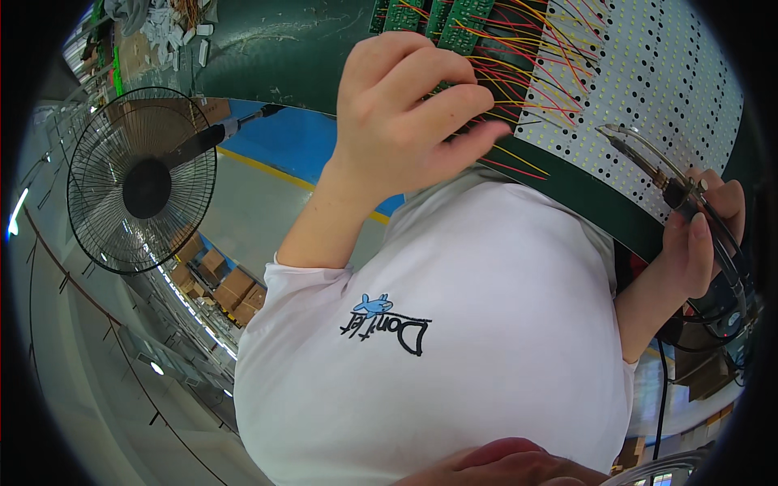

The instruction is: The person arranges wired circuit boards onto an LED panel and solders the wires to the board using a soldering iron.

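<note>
My left hand [413,113] is closed over a bundle of red, yellow and black wires [519,91]. Its fingers curl toward the palm, and whatever they pinch is hidden. Green circuit boards [464,26] lie just beyond those fingers, with the wires running from them to a white panel [689,93] dotted with small light-coloured parts and dark holes. My right hand [703,235] grips a soldering iron [651,168] that has a thin curved metal tube along it. The iron's tip points left, over the panel's near part.
Everything lies on a dark green work surface [275,61]. White small parts [180,36] are heaped at its far left. Beside it stands a black fan [146,186]. A dark cable [733,271] trails from the iron, and cardboard boxes [235,287] sit further back.
</note>
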Available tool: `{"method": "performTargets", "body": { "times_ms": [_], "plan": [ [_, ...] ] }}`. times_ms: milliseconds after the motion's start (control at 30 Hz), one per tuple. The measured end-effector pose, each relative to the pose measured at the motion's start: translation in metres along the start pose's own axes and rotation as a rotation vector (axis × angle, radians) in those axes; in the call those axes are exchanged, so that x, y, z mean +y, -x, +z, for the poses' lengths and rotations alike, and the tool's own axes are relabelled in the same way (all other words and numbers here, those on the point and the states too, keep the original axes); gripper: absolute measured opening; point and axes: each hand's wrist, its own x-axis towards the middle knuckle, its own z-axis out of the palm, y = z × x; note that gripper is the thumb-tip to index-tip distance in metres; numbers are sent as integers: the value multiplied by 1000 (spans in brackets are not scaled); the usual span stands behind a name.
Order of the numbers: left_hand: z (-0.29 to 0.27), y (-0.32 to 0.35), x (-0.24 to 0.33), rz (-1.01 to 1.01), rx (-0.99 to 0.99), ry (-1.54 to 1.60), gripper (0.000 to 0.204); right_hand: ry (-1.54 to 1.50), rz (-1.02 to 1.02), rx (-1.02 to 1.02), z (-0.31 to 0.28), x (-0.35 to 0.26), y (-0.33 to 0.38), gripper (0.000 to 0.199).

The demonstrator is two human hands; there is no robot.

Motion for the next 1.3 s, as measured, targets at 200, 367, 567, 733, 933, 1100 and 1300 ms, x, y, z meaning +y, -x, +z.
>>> {"method": "performTargets", "body": {
  "times_ms": [200, 367, 567, 733, 933, 1100, 1300],
  "plan": [
    [6, -4, 14, -114, -51, -44, 30, 14, 20, -13, 0, -1, 0, 28],
    [13, 1, 5, -30, -23, -60, 28, 8, 8, -10, 2, -3, 0, 29],
    [16, 2, 1, 41, -18, -37, 28, 64, -13, -1, 7, -5, -2, 29],
    [12, 0, -5, 94, -23, 47, 27, 57, -13, -7, 7, -2, -3, 29],
    [13, 4, -9, 97, 0, 270, 25, 73, -7, -10, 8, -4, -3, 29],
    [14, -2, -2, 80, -68, 218, 23, 86, 10, -13, 13, -5, -3, 28],
    [15, -10, 2, 57, -102, 170, 22, 180, 32, 69, 19, -7, 2, 33]
  ]
}}
